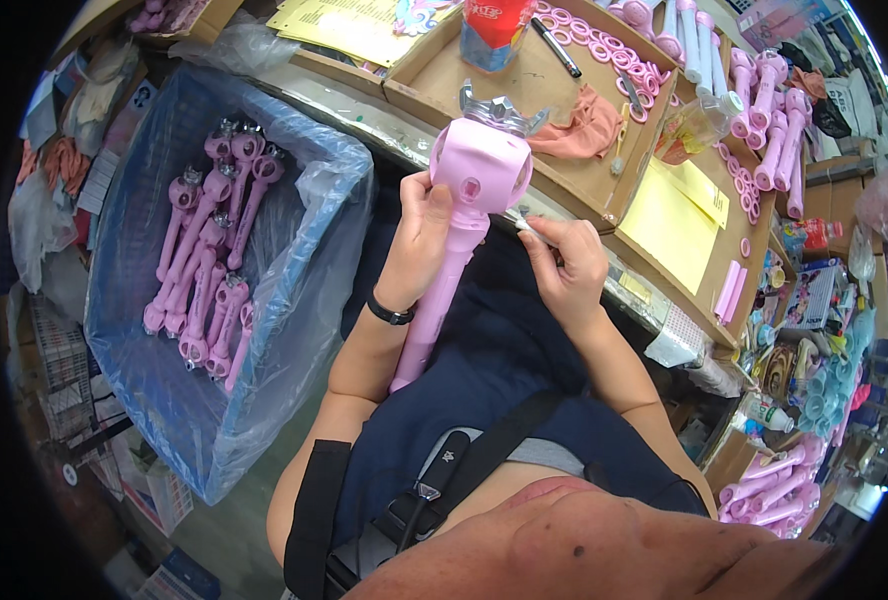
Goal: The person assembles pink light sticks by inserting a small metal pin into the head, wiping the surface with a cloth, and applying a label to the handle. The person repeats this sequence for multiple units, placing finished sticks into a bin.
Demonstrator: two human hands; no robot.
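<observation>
My left hand (419, 240) is wrapped round the neck of a pink toy wand (439, 290). The wand stands nearly upright, its lower end against my dark blue clothing. It has a wide hollow head with round openings and a silver crown (499, 112) on top. To the right of that head, my right hand (567, 262) pinches a thin white stick (520, 222), perhaps a cotton swab. The stick's tip points at the lower right of the head; whether it touches, I cannot tell.
At my left, a blue plastic-lined bin (354, 160) holds several pink wands. Cardboard trays (434, 100) on the bench hold pink rings (604, 45), a black marker (556, 47), an orange-pink cloth (581, 125) and yellow paper (664, 235). A red-and-blue cup (494, 35) and more wands (784, 140) stand beyond.
</observation>
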